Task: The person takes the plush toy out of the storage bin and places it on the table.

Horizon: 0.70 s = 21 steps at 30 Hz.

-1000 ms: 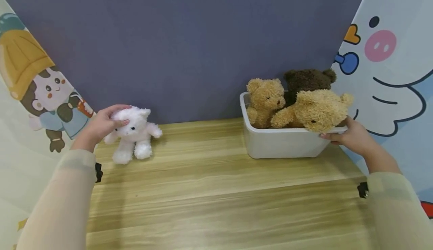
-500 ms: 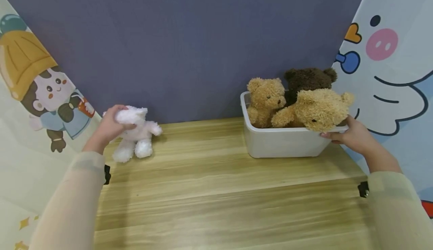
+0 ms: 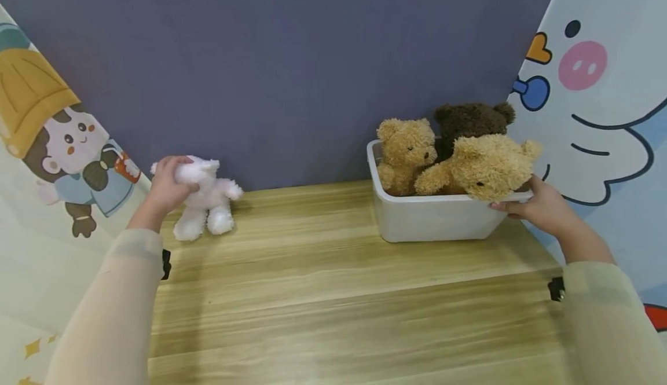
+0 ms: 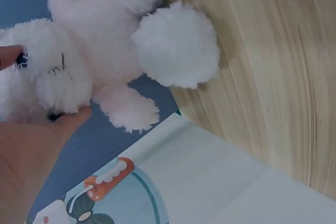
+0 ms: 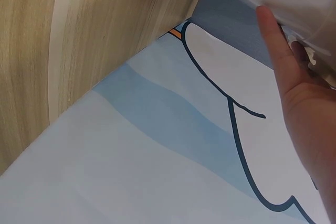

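A white and pale pink plush toy (image 3: 205,194) stands at the left end of the wooden surface, close to the dark back panel. My left hand (image 3: 169,188) grips it by the head, and in the left wrist view the thumb and a finger press on either side of the plush toy's face (image 4: 63,72). At the right is a white plastic bin (image 3: 438,220) filled with teddy bears. My right hand (image 3: 544,208) holds the bin's right end by the rim; in the right wrist view, part of that hand (image 5: 304,98) lies against the bin's wall.
Inside the bin sit a tan teddy bear (image 3: 406,147), a dark brown teddy bear (image 3: 471,120) and another tan teddy bear (image 3: 490,168) leaning over the front rim. Cartoon-printed panels (image 3: 589,142) flank both sides, and a dark panel (image 3: 292,84) closes the back.
My left hand has shifted its hold around the plush toy's head, and the toy has moved slightly farther back and left. My right hand and the bin hold their place.
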Available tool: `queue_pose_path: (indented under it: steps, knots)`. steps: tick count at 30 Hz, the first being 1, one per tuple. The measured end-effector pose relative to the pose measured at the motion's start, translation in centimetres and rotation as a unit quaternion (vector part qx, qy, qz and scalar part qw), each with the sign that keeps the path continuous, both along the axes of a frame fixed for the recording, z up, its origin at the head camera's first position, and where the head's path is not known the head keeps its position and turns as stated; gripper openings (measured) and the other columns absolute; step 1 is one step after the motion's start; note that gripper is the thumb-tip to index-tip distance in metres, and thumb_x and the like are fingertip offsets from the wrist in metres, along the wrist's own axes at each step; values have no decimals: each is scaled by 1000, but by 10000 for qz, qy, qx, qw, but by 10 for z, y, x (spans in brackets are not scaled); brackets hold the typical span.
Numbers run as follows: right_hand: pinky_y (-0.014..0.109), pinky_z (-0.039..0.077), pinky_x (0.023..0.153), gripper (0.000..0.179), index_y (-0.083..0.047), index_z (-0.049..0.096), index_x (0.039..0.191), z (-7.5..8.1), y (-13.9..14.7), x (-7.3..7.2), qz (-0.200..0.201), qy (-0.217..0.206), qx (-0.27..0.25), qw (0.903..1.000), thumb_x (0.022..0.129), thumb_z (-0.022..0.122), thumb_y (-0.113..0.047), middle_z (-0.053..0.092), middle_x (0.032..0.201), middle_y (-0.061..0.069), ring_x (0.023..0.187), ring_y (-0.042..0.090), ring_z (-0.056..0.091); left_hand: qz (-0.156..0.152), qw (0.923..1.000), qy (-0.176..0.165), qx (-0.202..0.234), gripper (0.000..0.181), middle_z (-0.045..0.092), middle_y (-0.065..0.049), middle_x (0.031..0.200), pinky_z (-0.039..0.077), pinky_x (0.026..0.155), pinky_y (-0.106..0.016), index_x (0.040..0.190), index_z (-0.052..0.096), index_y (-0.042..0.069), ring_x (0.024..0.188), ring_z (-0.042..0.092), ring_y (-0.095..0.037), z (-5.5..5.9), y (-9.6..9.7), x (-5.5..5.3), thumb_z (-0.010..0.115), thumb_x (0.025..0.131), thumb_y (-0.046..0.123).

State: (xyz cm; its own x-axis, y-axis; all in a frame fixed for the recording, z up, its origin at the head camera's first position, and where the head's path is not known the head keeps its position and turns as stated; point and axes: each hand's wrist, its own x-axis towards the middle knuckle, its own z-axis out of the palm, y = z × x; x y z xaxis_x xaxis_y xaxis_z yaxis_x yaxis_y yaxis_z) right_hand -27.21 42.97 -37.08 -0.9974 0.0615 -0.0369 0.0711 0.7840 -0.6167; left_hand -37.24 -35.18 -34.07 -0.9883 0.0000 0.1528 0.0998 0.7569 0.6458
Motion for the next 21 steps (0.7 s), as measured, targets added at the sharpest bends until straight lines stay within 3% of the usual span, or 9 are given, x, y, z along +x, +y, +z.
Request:
queue_pose_path:
  steps: [7,13,18,21]
  knots:
    - [66,57,96,129,-1,-5,170,-1,1,-1,-14,27,9,10000,91,78,-62,28,160,45,103,42,77,-36,9978,461,-467,58,12,-34,172,19,117,-83,152,43,-1,151,10,-69,1,3,-1,63,99,10]
    - [68,54,95,128,-1,-4,170,0,2,-1,0,77,71,9999,92,77,-63,30,160,44,103,42,76,393,9958,291,-771,62,11,-36,170,24,112,-80,155,43,4,149,10,-66,3,9,3,65,105,33]
    - [68,55,97,128,-3,-3,171,0,1,-1,22,79,21,10000,91,77,-63,28,162,44,112,48,72,556,9925,444,-989,62,16,-41,164,14,116,-77,156,42,1,149,13,-64,0,8,5,65,105,27]
    - [69,53,98,128,-3,-3,171,0,1,1,20,73,28,10000,91,77,-63,29,162,44,115,50,69,483,9935,426,-942,63,14,-40,166,16,116,-78,160,39,2,149,12,-64,-1,8,6,63,106,24]
